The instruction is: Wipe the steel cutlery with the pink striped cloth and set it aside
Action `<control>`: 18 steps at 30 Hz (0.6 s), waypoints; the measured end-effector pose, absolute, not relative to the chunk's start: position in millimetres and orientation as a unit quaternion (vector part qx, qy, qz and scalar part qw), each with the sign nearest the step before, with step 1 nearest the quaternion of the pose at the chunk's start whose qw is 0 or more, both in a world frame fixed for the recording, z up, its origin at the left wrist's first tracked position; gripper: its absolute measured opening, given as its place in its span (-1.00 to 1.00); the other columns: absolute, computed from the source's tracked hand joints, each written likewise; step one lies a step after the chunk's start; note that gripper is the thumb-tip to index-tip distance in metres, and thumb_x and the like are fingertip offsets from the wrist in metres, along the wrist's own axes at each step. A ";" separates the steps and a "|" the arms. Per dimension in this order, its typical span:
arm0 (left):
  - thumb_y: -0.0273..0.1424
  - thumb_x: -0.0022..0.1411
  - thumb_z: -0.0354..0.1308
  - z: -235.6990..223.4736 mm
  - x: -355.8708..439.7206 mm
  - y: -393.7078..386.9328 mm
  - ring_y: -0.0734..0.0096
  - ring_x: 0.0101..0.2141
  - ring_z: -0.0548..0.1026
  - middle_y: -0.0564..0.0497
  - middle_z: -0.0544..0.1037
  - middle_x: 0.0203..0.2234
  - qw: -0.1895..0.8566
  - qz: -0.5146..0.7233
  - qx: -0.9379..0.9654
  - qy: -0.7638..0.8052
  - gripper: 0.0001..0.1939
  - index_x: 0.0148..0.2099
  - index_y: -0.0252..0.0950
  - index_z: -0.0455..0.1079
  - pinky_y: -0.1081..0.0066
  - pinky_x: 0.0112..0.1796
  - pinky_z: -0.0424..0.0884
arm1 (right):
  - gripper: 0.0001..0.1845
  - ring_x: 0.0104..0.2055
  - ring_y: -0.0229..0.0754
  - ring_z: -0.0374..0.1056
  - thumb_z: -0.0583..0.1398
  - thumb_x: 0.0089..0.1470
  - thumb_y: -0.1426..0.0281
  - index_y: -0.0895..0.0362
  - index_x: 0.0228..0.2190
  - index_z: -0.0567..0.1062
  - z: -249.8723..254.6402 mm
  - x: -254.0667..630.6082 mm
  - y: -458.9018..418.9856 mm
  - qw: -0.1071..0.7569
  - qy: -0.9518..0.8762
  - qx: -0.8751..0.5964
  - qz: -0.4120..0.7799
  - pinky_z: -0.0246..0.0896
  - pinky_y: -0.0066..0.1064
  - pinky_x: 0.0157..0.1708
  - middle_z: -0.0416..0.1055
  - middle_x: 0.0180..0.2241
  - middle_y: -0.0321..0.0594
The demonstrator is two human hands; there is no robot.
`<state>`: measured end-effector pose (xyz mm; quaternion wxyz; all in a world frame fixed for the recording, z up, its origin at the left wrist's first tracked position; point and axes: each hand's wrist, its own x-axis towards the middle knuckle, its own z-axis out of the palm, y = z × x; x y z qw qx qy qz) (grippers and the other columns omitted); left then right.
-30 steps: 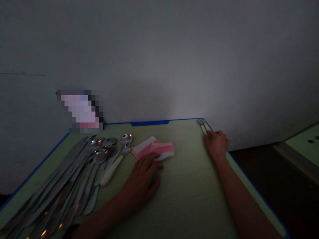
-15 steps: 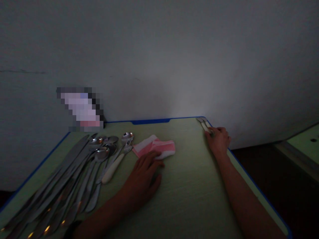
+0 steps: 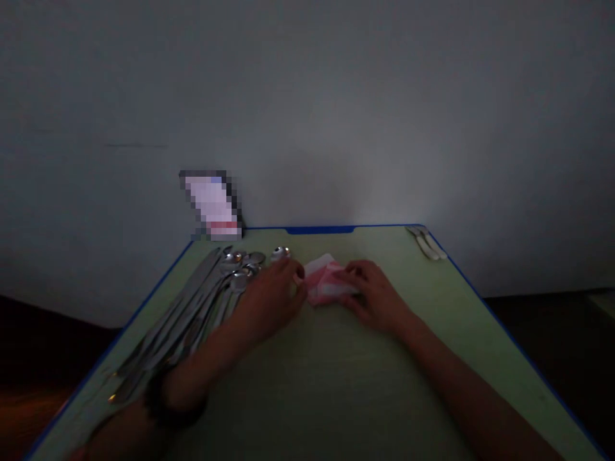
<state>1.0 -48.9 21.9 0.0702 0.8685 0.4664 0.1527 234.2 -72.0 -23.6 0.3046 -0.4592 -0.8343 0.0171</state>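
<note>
Pink cloth [image 3: 324, 283], long axis sideways, lies between left hand [image 3: 270, 296] and right hand [image 3: 378, 296], fingers [image 3: 353, 277] curled, grip unclear.

The right hand [image 3: 377, 296] is off the forks [image 3: 425, 245], which now lie free at the table's one o'clock corner, and its fingers meet the cloth [image 3: 321, 282] at three o'clock. The left hand [image 3: 273, 294] is no longer at the cloth's seven o'clock edge but at nine o'clock, its fingers curled; it now blocks the view of the spot where a loose white-handled fork lay. The cloth looks narrower and more bunched, one corner towards twelve o'clock.
</note>
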 end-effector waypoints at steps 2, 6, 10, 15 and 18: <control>-0.23 0.24 -0.14 41.7 -19.9 -32.8 0.29 -0.36 0.44 -0.07 0.48 -0.33 0.058 0.065 0.846 0.527 -0.70 -0.19 -0.31 0.30 0.30 -0.30 0.32 | -0.53 -0.06 -0.09 0.14 0.13 0.01 0.21 0.00 -0.01 0.31 -28.1 223.3 -66.6 0.272 -0.858 -0.434 0.028 0.06 -0.18 -0.06 0.25 -0.10 -0.12; -0.13 0.12 -0.02 56.4 -37.6 -18.0 0.18 -0.39 0.47 -0.15 0.51 -0.43 0.045 -0.059 0.821 0.566 -0.63 -0.35 -0.36 0.39 0.27 -0.36 0.33 | -0.61 -0.07 -0.04 0.13 0.09 0.04 0.27 0.01 -0.05 0.36 -35.2 215.4 -36.0 0.274 -0.808 -0.521 -0.001 0.04 -0.14 -0.08 0.28 -0.12 -0.09; -0.27 -0.03 0.13 44.8 -26.8 -22.7 0.00 -0.32 0.49 -0.26 0.53 -0.35 0.048 -0.120 0.813 0.567 -0.74 -0.35 -0.36 0.44 0.15 -0.37 0.37 | -0.67 -0.09 -0.03 0.15 0.03 0.09 0.30 0.03 -0.09 0.39 -33.7 213.8 -16.0 0.284 -0.778 -0.560 -0.008 0.03 -0.14 -0.10 0.30 -0.16 -0.08; -0.33 -0.09 0.15 46.3 -22.9 -24.6 0.08 -0.39 0.50 -0.21 0.54 -0.41 0.084 -0.135 0.837 0.524 -0.81 -0.43 -0.34 0.45 0.26 -0.42 0.37 | -0.69 -0.23 -0.15 0.25 -0.04 0.14 0.26 0.12 -0.21 0.40 -28.2 217.2 -21.7 0.381 -0.751 -0.526 0.117 0.13 -0.32 -0.21 0.37 -0.28 -0.15; -0.32 0.03 0.04 54.3 -26.6 -23.6 0.20 -0.43 0.50 -0.15 0.54 -0.45 0.121 -0.135 0.861 0.476 -0.79 -0.44 -0.33 0.43 0.36 -0.45 0.35 | -0.68 -0.37 -0.19 0.26 -0.02 0.10 0.17 0.13 -0.32 0.39 -31.0 221.4 -19.9 0.441 -0.678 -0.541 0.230 0.16 -0.39 -0.37 0.37 -0.40 -0.23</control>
